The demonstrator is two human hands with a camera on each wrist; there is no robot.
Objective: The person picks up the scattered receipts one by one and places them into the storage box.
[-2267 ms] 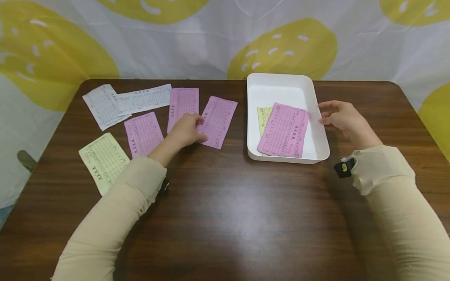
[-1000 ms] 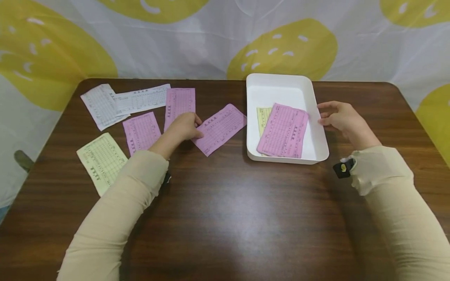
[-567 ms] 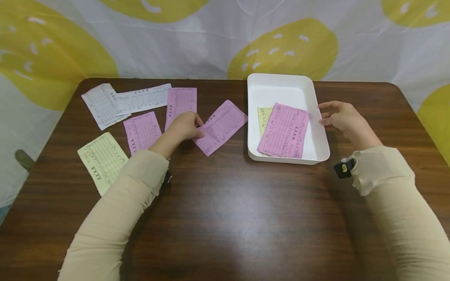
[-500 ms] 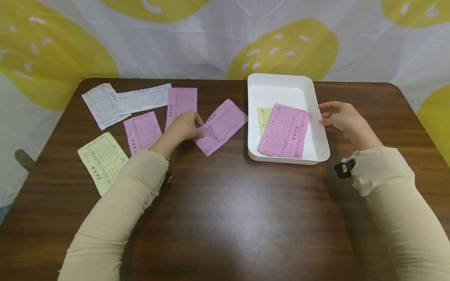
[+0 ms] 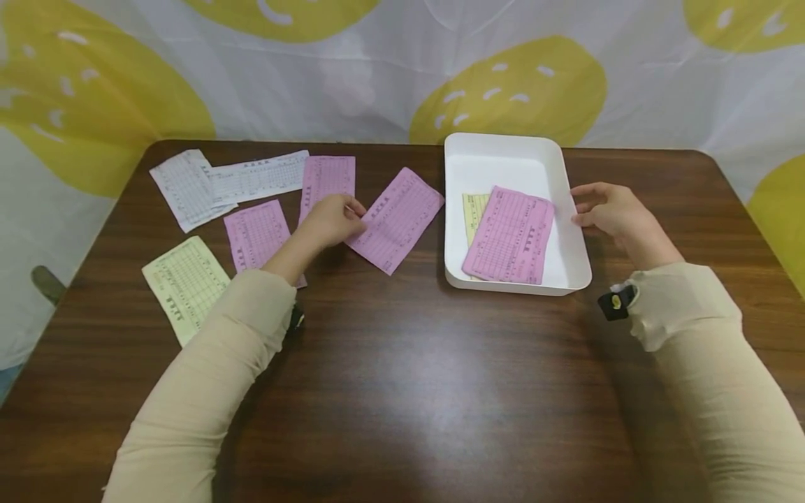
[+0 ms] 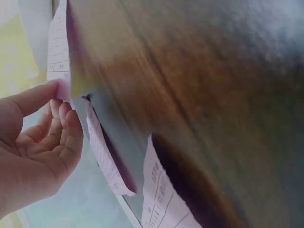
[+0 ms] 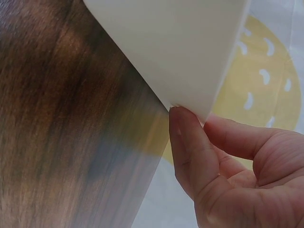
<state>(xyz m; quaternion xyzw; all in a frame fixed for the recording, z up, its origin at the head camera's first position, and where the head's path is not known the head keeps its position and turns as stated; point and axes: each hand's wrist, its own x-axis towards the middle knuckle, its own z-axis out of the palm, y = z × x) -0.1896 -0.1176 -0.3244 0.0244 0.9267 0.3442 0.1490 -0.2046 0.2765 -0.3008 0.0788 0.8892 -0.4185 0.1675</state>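
Note:
Between thumb and fingers, my left hand (image 5: 331, 221) pinches the left edge of a pink receipt (image 5: 397, 220) printed with a grid. In the left wrist view that receipt (image 6: 59, 42) stands off the tabletop. Its far corner reaches close to the rim of a white tray (image 5: 455, 241); I cannot tell whether they touch. Inside the tray a pink receipt (image 5: 511, 236) partly covers a yellow one (image 5: 473, 204). My right hand (image 5: 615, 218) holds the tray's right side, its fingertips and thumb on the outer wall (image 7: 166, 52) in the right wrist view.
More receipts lie on the left of the brown table (image 5: 402, 391): two overlapping white ones (image 5: 258, 178), a pink one (image 5: 330, 178), another pink one (image 5: 256, 234) and a yellow one (image 5: 186, 285) partly behind my sleeve. A lemon-patterned cloth (image 5: 352, 84) hangs behind the table.
My left hand has taken hold of the pink receipt, turned it and brought its far end toward the tray. Lately the receipt has tilted somewhat. My right hand and the tray stay put.

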